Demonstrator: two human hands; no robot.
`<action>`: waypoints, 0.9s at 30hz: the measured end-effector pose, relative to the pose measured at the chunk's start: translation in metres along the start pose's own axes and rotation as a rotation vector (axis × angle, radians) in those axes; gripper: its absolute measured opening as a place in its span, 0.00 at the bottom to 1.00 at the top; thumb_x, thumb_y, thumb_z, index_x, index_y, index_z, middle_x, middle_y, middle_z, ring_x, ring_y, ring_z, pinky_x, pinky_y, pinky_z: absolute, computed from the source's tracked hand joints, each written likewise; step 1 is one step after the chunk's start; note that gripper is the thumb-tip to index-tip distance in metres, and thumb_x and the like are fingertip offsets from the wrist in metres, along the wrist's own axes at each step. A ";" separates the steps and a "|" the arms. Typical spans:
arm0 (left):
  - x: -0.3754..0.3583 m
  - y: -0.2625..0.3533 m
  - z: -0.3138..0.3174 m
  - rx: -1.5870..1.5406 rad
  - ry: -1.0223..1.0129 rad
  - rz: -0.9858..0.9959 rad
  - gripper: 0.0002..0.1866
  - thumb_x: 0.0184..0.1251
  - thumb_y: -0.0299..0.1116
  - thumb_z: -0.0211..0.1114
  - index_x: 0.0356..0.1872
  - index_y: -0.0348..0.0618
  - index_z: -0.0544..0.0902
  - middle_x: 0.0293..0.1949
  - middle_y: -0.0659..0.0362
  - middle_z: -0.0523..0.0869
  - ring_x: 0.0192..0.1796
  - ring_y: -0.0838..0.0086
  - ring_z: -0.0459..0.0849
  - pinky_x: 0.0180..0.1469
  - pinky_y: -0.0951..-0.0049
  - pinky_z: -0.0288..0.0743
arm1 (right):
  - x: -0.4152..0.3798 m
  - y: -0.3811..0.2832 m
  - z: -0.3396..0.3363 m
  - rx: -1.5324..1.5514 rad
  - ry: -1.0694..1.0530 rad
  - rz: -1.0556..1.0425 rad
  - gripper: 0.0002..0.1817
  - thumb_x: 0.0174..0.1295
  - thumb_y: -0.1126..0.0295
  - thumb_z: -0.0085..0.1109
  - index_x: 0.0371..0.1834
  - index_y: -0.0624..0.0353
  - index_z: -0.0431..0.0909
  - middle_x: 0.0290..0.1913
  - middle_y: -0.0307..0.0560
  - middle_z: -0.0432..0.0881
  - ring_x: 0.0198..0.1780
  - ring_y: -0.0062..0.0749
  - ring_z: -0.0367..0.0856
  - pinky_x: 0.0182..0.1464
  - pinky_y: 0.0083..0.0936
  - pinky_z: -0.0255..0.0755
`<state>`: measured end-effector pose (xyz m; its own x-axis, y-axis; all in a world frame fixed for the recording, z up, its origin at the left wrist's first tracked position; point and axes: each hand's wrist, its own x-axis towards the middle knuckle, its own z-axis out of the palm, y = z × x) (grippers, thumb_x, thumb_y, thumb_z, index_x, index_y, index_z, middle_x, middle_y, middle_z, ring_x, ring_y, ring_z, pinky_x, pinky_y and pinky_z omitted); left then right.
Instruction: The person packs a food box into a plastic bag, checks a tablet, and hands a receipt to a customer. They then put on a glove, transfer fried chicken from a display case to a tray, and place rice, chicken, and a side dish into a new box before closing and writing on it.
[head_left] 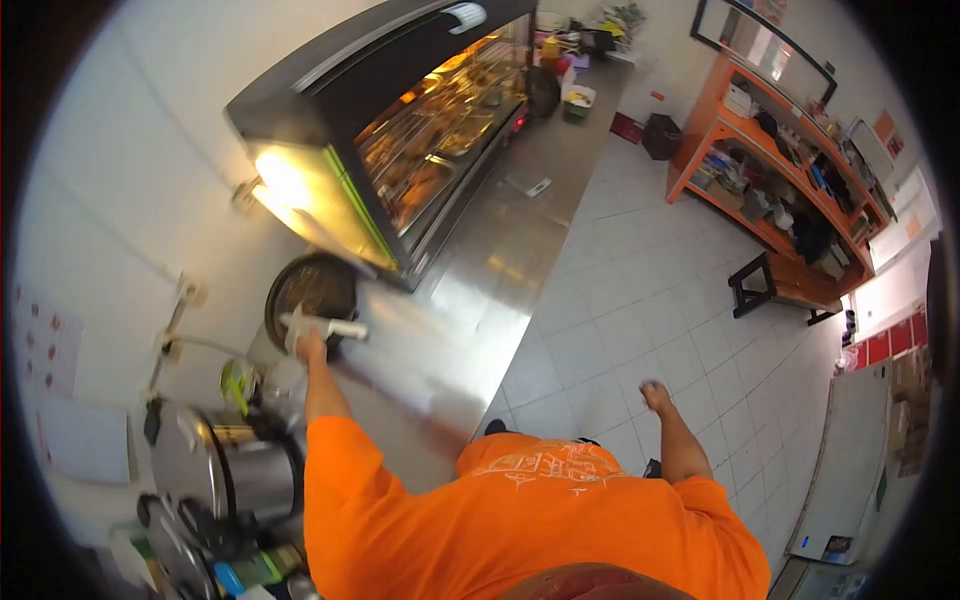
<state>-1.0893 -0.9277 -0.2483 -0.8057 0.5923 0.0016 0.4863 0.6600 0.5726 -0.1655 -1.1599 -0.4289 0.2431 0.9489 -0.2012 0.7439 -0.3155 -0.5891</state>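
- Left hand clamps a blurred white tool near a round dark pan, wall edge of steel counter.
- Right hand: closure unclear.
- A slack grip might drop the tool.

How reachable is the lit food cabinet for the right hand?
Probably no: the right hand is out over the floor, with the steel counter between it and the lit food cabinet.

No text, label, brand, number or sign is legible. Markings on the orange short-sleeved fabric shirt, in white line print, and on the white rectangular wall sheet are unreadable
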 end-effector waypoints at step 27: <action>-0.260 0.684 0.507 -1.038 -0.224 -0.075 0.13 0.75 0.41 0.54 0.55 0.50 0.74 0.47 0.59 0.77 0.41 0.76 0.77 0.38 0.71 0.74 | 0.864 -0.185 -0.318 0.768 -0.159 0.126 0.18 0.67 0.60 0.57 0.58 0.50 0.75 0.46 0.41 0.82 0.40 0.27 0.82 0.38 0.26 0.74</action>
<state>-0.3757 -0.3960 -0.2728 -0.6899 0.7076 -0.1526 -0.1729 0.0436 0.9840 0.1046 -0.2792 -0.2448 0.1616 0.9119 -0.3773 0.0656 -0.3914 -0.9179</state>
